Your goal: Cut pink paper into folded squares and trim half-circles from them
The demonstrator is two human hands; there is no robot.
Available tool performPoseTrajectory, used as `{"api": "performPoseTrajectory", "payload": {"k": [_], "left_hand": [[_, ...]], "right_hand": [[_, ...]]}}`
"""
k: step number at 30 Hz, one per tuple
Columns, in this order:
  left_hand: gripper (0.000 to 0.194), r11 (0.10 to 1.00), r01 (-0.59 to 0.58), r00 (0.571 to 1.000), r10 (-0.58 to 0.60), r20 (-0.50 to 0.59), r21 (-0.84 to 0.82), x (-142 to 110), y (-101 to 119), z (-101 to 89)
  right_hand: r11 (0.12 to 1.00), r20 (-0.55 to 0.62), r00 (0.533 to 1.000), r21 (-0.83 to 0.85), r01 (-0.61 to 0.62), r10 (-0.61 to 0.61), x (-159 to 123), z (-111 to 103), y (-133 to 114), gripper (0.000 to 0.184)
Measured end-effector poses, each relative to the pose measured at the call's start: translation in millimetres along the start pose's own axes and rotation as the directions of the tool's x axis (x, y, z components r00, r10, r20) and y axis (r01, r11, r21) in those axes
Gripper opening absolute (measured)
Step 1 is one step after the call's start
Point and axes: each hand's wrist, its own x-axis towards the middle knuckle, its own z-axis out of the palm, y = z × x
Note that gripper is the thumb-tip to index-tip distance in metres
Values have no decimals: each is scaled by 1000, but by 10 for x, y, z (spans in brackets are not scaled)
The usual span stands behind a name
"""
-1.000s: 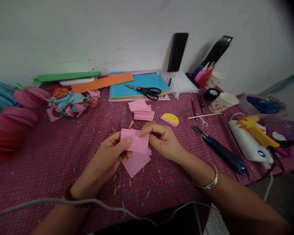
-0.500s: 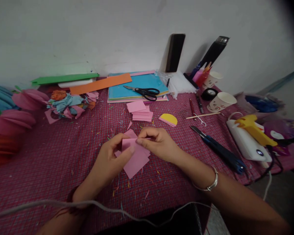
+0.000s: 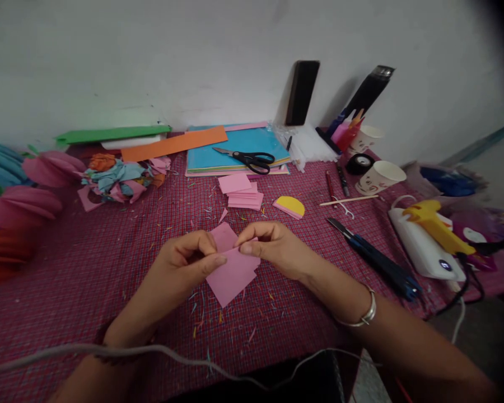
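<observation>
Two pinches show in the head view: my left hand [image 3: 178, 266] and right hand [image 3: 277, 249] hold one pink paper [image 3: 233, 254] by its edge, fingers [image 3: 213, 262] nearly closed, over pink sheets [image 3: 229, 286] on the worktop [image 3: 88, 268]; whether touching them, I can't tell. I judge I'm creasing or squaring it; the next move calls for matched edges, even pressure.

Yellow glue gun [image 3: 437, 223] on a white device [image 3: 418, 250], paper cups [image 3: 378, 180], phone [image 3: 303, 93] against the wall [image 3: 151, 56].
</observation>
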Motion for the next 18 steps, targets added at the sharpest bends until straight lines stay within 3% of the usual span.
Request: {"api": "performPoseTrajectory", "payload": {"k": [3,6,8,9,10,11,13,16,18], "left_hand": [[27,999,-12,999,13,-39,38,24,-8,-7],[32,989,22,970,15,-243,147,48,3,-105],[32,962,79,931,23,-364,263,66,12,-195],[30,939,110,927,21,-374,326,78,10,-235],[27,913,133,936,12,-352,385,90,3,-268],[23,887,141,951,2,-310,440,102,-12,-292],[16,822,120,979,-3,-206,557,122,-53,-317],[15,680,67,997,-12,-80,730,119,-104,-318],[18,563,108,994,-73,-81,820,99,-117,-318]], "right_hand": [[999,84,996,-51,-13,17,38,-72,-63,15],[927,21,988,-345,149,-151,219,-253,-270,17],[719,-107,898,-643,265,-427,428,-420,-375,26],[584,-113,836,-765,272,-537,546,-505,-388,32],[450,-53,814,-854,263,-578,661,-587,-369,38],[323,32,830,-913,251,-557,765,-659,-320,41],[110,202,916,-961,253,-348,917,-766,-174,41],[8,252,949,-966,258,-189,960,-798,-19,46],[-40,242,948,-970,239,-206,878,-720,-42,48]]}}
